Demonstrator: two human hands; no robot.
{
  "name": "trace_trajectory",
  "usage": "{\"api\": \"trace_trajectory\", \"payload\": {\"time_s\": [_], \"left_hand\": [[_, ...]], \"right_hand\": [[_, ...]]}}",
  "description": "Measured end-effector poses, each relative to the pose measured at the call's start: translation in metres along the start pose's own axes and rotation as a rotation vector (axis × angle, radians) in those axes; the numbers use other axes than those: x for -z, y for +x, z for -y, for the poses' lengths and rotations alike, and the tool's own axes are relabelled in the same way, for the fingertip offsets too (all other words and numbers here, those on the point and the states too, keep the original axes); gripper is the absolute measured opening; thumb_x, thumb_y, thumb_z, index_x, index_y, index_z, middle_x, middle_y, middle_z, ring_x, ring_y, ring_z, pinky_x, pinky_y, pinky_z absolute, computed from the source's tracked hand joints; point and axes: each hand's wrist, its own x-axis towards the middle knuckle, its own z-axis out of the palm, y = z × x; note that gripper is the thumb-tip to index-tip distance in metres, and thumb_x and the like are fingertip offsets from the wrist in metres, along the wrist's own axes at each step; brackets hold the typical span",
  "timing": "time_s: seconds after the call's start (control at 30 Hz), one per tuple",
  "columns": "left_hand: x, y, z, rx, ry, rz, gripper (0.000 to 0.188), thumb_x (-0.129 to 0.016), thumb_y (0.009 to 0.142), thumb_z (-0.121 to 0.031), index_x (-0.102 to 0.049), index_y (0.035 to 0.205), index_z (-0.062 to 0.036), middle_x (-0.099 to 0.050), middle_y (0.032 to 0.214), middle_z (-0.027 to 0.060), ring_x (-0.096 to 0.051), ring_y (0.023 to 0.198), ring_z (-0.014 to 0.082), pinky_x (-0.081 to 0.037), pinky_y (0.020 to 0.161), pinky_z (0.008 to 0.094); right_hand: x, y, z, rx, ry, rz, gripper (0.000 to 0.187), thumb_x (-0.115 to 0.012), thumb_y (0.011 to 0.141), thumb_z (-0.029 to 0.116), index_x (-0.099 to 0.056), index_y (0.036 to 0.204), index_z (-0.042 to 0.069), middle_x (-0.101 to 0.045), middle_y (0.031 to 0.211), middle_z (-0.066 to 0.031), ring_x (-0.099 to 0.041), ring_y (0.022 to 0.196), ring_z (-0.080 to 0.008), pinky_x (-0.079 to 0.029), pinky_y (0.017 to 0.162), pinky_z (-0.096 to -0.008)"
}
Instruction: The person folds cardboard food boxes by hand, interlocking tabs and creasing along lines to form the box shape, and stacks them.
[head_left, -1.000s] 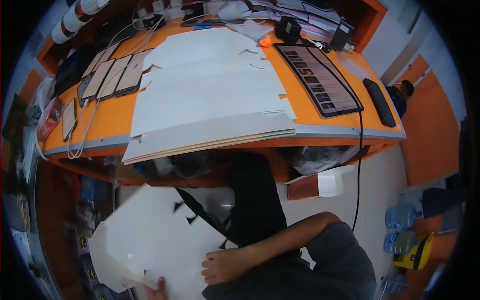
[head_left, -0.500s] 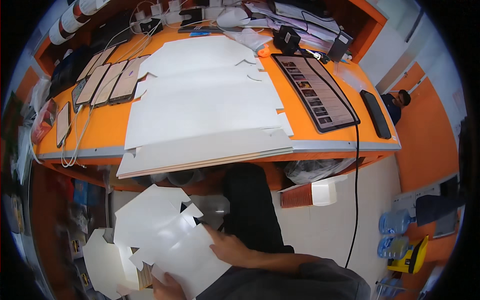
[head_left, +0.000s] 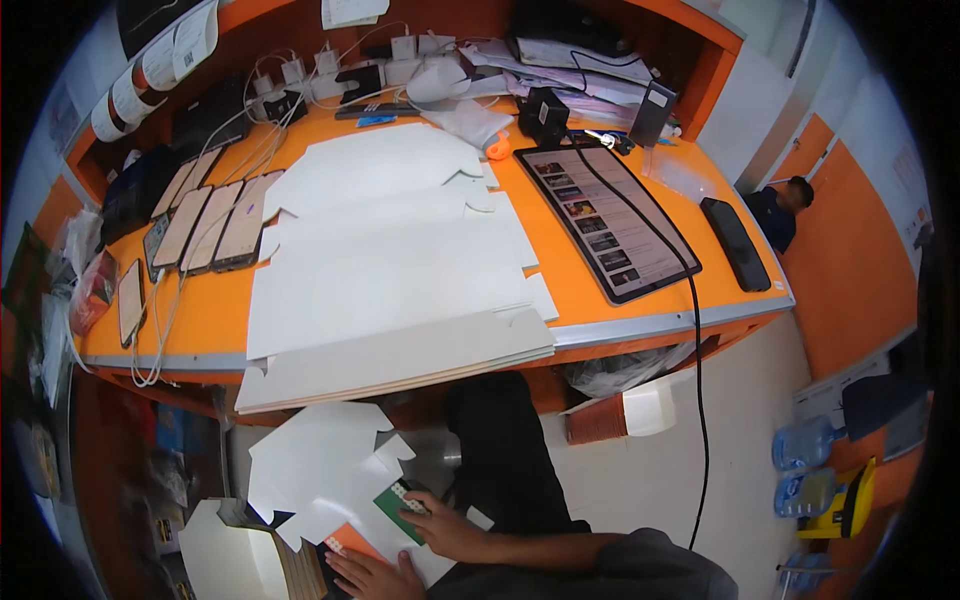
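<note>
A white die-cut cardboard sheet (head_left: 320,470) with notched edges lies across my lap. On its lower part show an orange patch (head_left: 352,541) and a green patch (head_left: 392,505), both with white dotted markings. Whether they are folded-over printed flaps or separate pieces I cannot tell. My left hand (head_left: 375,577) lies with spread fingers on the orange patch. My right hand (head_left: 447,530) rests its outstretched fingers on the green one. Left of the sheet is a stack of similar cut cardboard (head_left: 235,565), its layered edges facing my left hand.
More white die-cut sheets (head_left: 390,270) are piled on the orange desk (head_left: 510,225), overhanging its front edge. Several phones (head_left: 205,225) with cables lie left; a tablet (head_left: 610,225) and a black phone (head_left: 735,243) lie right. A black cable (head_left: 702,420) hangs down. Another person (head_left: 775,215) is at far right.
The view has tilted, so the desk sits lower. My left hand has moved right onto the sheet, and my right hand lower from its edge. Orange and green patches now show.
</note>
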Motion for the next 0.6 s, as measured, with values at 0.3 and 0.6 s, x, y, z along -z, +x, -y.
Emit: {"api": "trace_trajectory", "payload": {"time_s": [0.3,0.6], "left_hand": [[0.022,0.020,-0.019,-0.120,-0.651,-0.185,0.079,-0.065,0.093,-0.044,-0.041,0.147,0.0078,-0.040,0.149,0.0348,-0.035,0.137,0.0558,-0.027,0.113,0.0624],[0.005,0.035,-0.029,-0.184,-0.607,-0.168,0.068,-0.071,0.079,-0.028,-0.052,0.138,-0.0003,-0.048,0.145,0.0250,-0.039,0.134,0.0518,-0.025,0.115,0.0636]], "right_hand": [[0.047,0.012,-0.004,-0.115,0.265,0.164,0.040,-0.074,0.088,0.014,-0.063,0.126,0.005,-0.059,0.131,-0.0177,-0.062,0.118,-0.0357,-0.053,0.098,-0.0406],[0.356,0.032,0.115,0.350,-0.212,-0.763,0.024,-0.071,0.084,0.001,-0.071,0.109,0.002,-0.074,0.097,-0.0106,-0.072,0.081,-0.0193,-0.055,0.074,-0.0290]]}}
